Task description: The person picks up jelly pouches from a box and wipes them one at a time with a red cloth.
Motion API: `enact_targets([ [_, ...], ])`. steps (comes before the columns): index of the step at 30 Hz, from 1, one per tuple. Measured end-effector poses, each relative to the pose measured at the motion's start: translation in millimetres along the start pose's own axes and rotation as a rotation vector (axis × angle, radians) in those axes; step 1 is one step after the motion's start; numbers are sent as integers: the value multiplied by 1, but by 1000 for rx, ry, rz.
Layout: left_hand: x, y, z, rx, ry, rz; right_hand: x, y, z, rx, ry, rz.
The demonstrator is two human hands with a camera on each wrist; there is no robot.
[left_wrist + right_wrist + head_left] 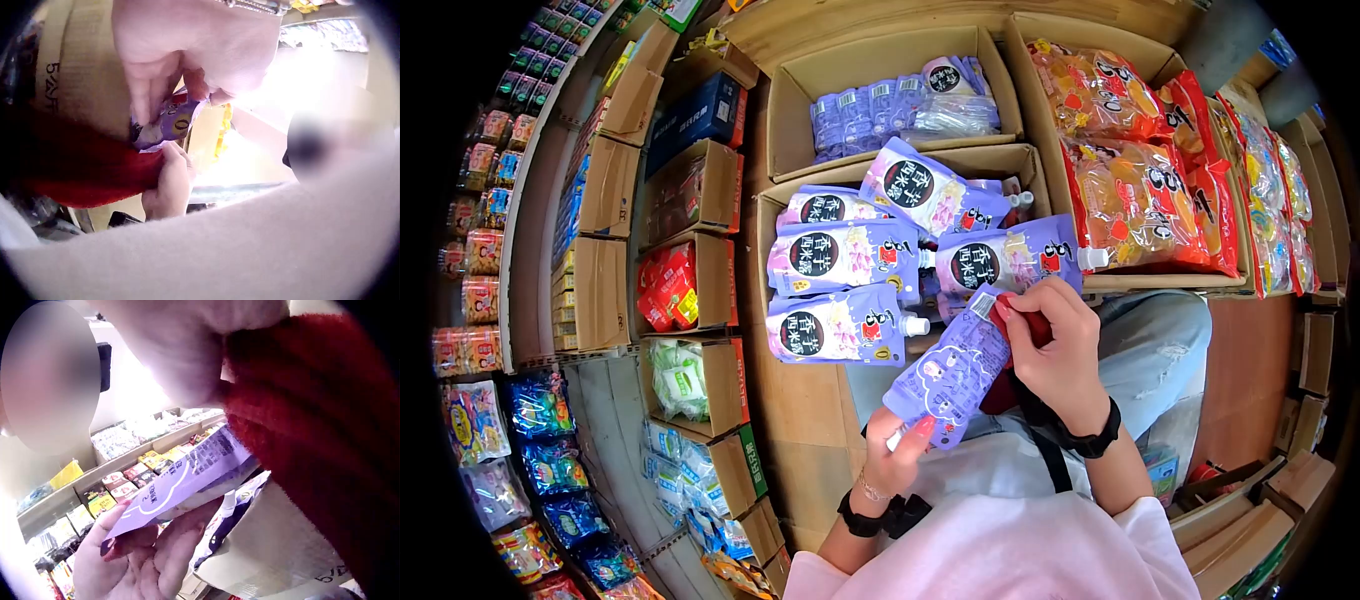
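A purple pouch (950,380) is held tilted above the person's lap, its back face up. The left hand (897,445) grips its lower end near the white spout, thumb on top. At the upper corner the right hand (1055,345) pinches a red cloth (300,394) against the pouch. In the right wrist view the left hand (144,562) supports the pouch (181,484) from below. Several like pouches (830,325) lie on top of an open carton (1025,165) just beyond the hands.
Behind stands a carton (790,110) of purple pouches, and at the right a carton (1040,100) of red-orange bags (1125,200). Shelves with boxes and packets line the left side. Wooden crates (1240,530) stand at the lower right.
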State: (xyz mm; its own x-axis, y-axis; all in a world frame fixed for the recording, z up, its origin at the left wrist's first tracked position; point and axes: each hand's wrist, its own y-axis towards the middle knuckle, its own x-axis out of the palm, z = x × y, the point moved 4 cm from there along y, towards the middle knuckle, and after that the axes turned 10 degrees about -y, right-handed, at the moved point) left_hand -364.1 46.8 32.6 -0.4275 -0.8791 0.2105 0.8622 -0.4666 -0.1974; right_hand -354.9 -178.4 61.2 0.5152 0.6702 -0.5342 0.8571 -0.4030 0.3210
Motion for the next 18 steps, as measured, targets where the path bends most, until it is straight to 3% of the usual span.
enact_targets([
  [2, -5, -4, -15, -92, -160, 65, 1, -1, 0, 5, 6, 22],
  [5, 1, -6, -15, -128, -193, 120, 1, 1, -3, 20, -6, 37],
  [8, 0, -6, -21, -125, -184, 156, -8, 5, -22, -81, 0, 9],
  [11, 5, -5, -12, -113, -190, 161, -3, -7, -49, -139, 265, -246],
  [13, 6, -5, -7, -90, -104, 132, 9, -22, -51, -198, 192, -291],
  [18, 3, -8, -16, -87, -150, 167, 4, 1, -11, -59, 65, -18],
])
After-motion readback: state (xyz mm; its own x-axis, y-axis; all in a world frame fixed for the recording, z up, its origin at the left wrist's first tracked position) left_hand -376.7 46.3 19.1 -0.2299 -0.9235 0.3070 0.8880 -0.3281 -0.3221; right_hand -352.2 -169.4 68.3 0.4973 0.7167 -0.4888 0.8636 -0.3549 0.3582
